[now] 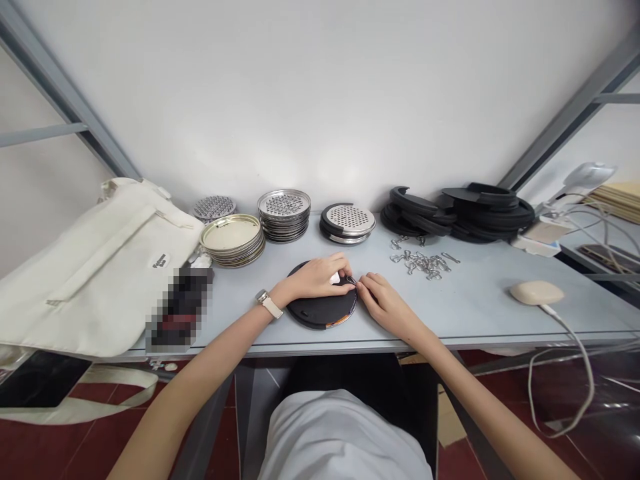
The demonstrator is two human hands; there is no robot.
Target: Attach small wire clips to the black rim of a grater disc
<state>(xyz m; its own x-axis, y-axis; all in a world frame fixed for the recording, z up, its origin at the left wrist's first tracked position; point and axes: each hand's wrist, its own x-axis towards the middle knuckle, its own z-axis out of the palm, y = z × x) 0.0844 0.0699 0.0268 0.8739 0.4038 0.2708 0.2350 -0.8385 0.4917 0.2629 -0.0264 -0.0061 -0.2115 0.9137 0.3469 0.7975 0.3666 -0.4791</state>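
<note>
A black round disc [315,308] lies near the table's front edge, with a strip of orange and metal showing along its lower right rim. My left hand [320,277], with a watch at its wrist, rests over the disc's upper part. Its thumb and fingers pinch a small bent-wire metal clip [351,281] at the right rim. A small white spot shows between those fingers; what it is I cannot tell. My right hand [381,303] is closed at the same rim, fingertips against the clip's end. Whatever sits inside its fingers is hidden.
Loose metal clips [425,263] lie right of centre. Along the wall stand perforated metal discs [284,203], gold lids [233,233], a black-rimmed perforated disc [349,220] and black plastic rings [485,210]. A white bag [110,267] fills the left; a corded beige device [537,292] sits right.
</note>
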